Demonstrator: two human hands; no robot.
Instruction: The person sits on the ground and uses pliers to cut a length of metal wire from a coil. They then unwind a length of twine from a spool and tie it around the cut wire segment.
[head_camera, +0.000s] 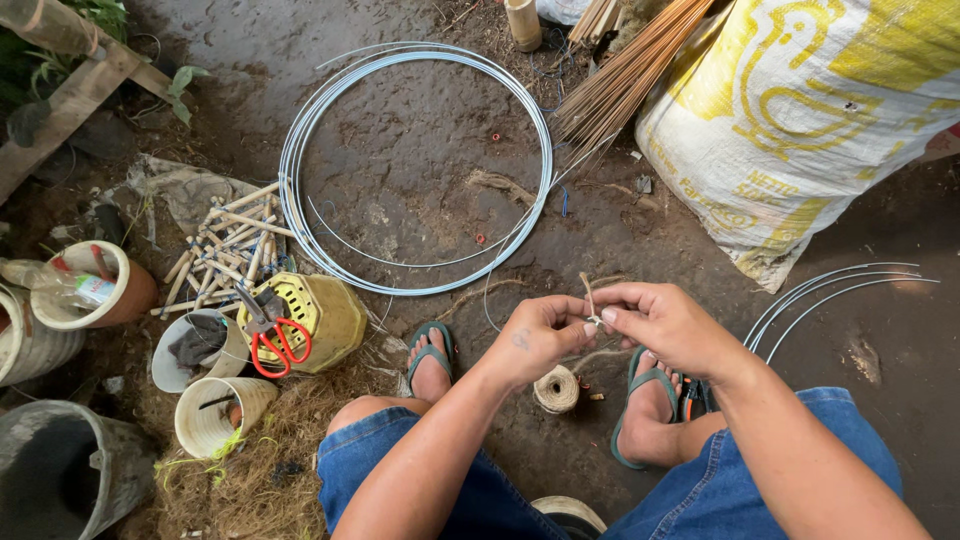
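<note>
Left hand (535, 338): pinching the thin tan jute twine (588, 290).
Right hand (668, 325): gripping the same strand.
Progress: seemingly early; grey wire hoop coil (420, 165) is lying unbound on the ground.
Supply: pale round twine ball (556, 389) is sitting between the feet.

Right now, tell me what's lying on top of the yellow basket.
Red-handled scissors lie across the overturned yellow basket, with dark pliers beside them near its edge. Whatever is under the basket is hidden by its body.

Short tan twine piece (589, 297) pinched upright between fingers.
</note>
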